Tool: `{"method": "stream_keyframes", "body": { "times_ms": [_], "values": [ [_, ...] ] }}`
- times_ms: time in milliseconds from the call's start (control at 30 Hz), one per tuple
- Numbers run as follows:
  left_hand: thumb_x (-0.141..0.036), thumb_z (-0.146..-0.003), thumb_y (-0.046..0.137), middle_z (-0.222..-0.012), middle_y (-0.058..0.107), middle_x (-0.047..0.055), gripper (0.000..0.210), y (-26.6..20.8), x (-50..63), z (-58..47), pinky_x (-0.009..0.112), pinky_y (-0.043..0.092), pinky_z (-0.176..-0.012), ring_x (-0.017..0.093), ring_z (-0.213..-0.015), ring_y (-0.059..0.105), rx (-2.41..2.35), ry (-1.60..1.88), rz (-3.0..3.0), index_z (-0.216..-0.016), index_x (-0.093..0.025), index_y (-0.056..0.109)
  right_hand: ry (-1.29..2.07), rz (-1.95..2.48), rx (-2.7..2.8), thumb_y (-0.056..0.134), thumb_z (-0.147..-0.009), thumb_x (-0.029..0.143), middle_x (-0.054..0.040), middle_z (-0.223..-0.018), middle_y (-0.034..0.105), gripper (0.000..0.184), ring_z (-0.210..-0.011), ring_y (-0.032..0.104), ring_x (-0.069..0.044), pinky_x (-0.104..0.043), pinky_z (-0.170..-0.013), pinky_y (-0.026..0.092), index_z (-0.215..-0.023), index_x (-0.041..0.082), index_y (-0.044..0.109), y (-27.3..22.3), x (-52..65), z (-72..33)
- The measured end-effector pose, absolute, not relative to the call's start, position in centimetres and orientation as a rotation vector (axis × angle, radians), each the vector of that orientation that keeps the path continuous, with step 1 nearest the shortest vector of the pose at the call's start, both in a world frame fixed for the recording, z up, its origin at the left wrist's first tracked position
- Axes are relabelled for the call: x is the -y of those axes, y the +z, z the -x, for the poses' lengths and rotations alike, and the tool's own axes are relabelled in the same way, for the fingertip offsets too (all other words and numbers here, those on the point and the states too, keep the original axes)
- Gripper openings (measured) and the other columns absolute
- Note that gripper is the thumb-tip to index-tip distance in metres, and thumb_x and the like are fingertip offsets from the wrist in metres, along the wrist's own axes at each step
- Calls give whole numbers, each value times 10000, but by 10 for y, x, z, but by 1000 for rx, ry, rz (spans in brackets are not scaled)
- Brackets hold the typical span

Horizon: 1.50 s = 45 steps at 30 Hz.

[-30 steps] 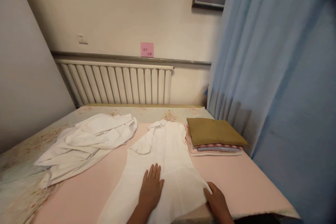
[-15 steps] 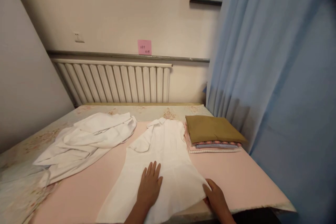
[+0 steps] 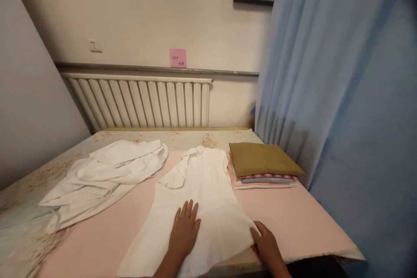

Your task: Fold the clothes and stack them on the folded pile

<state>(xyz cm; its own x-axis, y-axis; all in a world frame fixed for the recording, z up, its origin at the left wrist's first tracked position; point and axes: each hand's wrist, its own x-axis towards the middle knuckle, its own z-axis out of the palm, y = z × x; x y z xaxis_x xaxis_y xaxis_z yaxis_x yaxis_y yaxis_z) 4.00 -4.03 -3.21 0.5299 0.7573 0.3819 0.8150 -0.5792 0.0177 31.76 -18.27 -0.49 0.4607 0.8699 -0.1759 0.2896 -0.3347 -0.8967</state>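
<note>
on the left, a heap of white cloth (image 3: pixel 110 173) is lying all rumpled. next to it, the white shirt (image 3: pixel 208 191) is lying spread out on a pink sheet (image 3: pixel 316 226), its collar resting at the far end. it is looking thin, so i am guessing it is light, soft and floppy, easy to crease. the bottom corners and shoulders are seeming like good spots for holding.

the left hand (image 3: pixel 185 231) is lying palm down on the shirt, its fingers a little apart and its thumb sticking out, not gripping anything. farther right, the right hand (image 3: pixel 265 241) is pinching the shirt's bottom right corner, thumb on top. its other fingers are mostly hiding, so i can't quite tell how they are curling. past that hand, a neat pile of folded clothes (image 3: pixel 263 160) is sitting just beside the shirt's top.
</note>
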Motion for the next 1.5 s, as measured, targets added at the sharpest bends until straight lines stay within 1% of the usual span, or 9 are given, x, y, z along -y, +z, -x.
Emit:
{"method": "stream_keyframes", "body": {
  "times_ms": [100, 300, 567, 733, 967, 1100, 1200, 1500],
  "values": [
    [-331, -959, 348, -1500, 421, 73, 495, -31, 41, -40, 493, 309, -1116, 269, -1404, 324, 1355, -508, 2606, -1442, -237, 403, 858, 1836, 968, 370, -789, 468, 18, -604, 579, 415, -496, 556, -172, -268, -485, 455, -972, 191, 619, -6, 182, -318],
    [-338, -961, 340, -1500, 420, 78, 497, -32, 40, -39, 499, 306, -1113, 271, -1404, 323, 1343, -525, 2615, -1446, -241, 394, 843, 1842, 979, 377, -787, 464, 13, -646, 608, 412, -517, 577, -170, -264, -503, 462, -974, 188, 619, -7, 182, -319],
    [-326, -955, 353, -1495, 431, 68, 490, -32, 40, -41, 492, 312, -1109, 266, -1398, 336, 1345, -528, 2593, -1436, -251, 410, 847, 1842, 977, 368, -791, 470, 17, -617, 590, 425, -503, 568, -167, -259, -491, 453, -983, 190, 625, -9, 182, -318],
    [-326, -958, 349, -1493, 433, 72, 488, -32, 41, -41, 490, 308, -1111, 266, -1396, 338, 1355, -519, 2591, -1433, -234, 416, 846, 1840, 969, 370, -797, 466, 23, -599, 581, 430, -490, 557, -168, -260, -482, 448, -1004, 190, 627, -12, 182, -319],
    [-347, -963, 341, -1503, 415, 83, 497, -30, 41, -41, 501, 301, -1114, 276, -1403, 323, 1361, -506, 2626, -1440, -222, 406, 837, 1859, 989, 369, -794, 459, 15, -598, 588, 426, -495, 559, -175, -265, -489, 446, -987, 182, 629, -6, 184, -317],
    [-339, -964, 340, -1505, 412, 83, 494, -32, 41, -40, 504, 302, -1114, 274, -1404, 321, 1364, -510, 2616, -1441, -225, 405, 801, 1854, 1006, 378, -790, 467, 3, -641, 615, 424, -538, 579, -179, -264, -516, 458, -970, 183, 636, -6, 183, -317],
    [-346, -964, 348, -1507, 409, 77, 496, -33, 41, -40, 500, 300, -1117, 269, -1406, 319, 1359, -512, 2606, -1443, -231, 399, 801, 1852, 997, 392, -786, 482, -1, -669, 630, 422, -558, 585, -180, -259, -509, 458, -961, 190, 641, -10, 183, -318],
    [-343, -956, 373, -1482, 449, 69, 484, -35, 39, -40, 484, 325, -1103, 264, -1391, 349, 1335, -546, 2568, -1427, -241, 423, 810, 1841, 977, 414, -788, 477, 10, -636, 616, 400, -511, 568, -178, -271, -504, 463, -969, 193, 630, -18, 180, -320]
  ]
}}
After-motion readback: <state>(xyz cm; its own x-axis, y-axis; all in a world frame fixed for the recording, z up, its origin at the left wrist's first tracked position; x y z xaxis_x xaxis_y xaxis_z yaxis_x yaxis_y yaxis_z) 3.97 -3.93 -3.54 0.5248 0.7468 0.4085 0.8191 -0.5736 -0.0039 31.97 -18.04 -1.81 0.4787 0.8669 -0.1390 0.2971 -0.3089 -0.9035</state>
